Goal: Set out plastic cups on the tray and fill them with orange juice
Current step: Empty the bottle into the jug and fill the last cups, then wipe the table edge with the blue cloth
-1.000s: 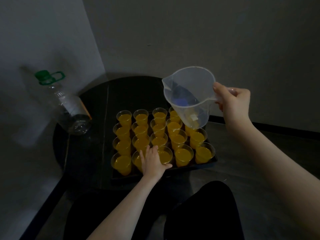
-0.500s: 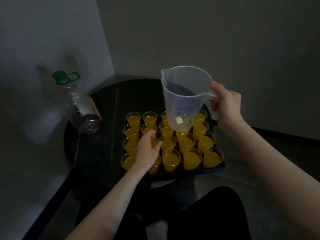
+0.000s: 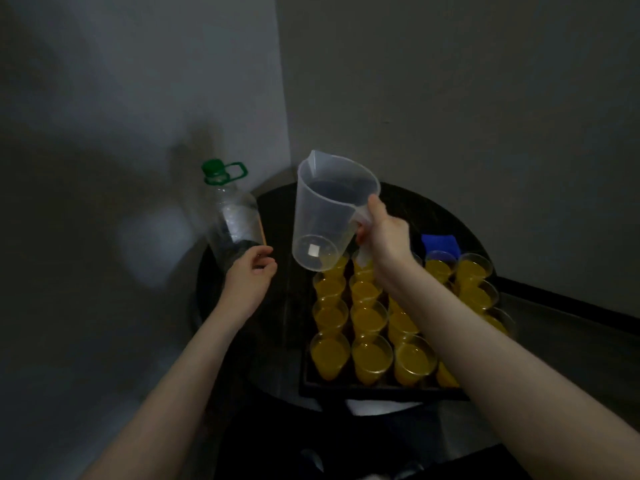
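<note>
Gripping clear jug (image 3: 329, 216) handle, right hand (image 3: 382, 233) above cups (image 3: 367, 317), left hand (image 3: 247, 278) fingers loosely curled beside bottle (image 3: 232, 216)

- Looks like a dim corner of a plain room, maybe in a home, but can't really say what kind of room
- Two bare grey walls (image 3: 450, 81) meet right behind a small round dark table (image 3: 450, 216), with a dark skirting board (image 3: 571, 303) along the bottom
- On the table: a black tray (image 3: 381, 389) packed with plastic cups of orange juice (image 3: 370, 356), a big clear bottle with a green cap (image 3: 228, 209) and a blue cloth (image 3: 440, 242)
- No counters, sink or appliances in shot, so nothing says kitchen
</note>
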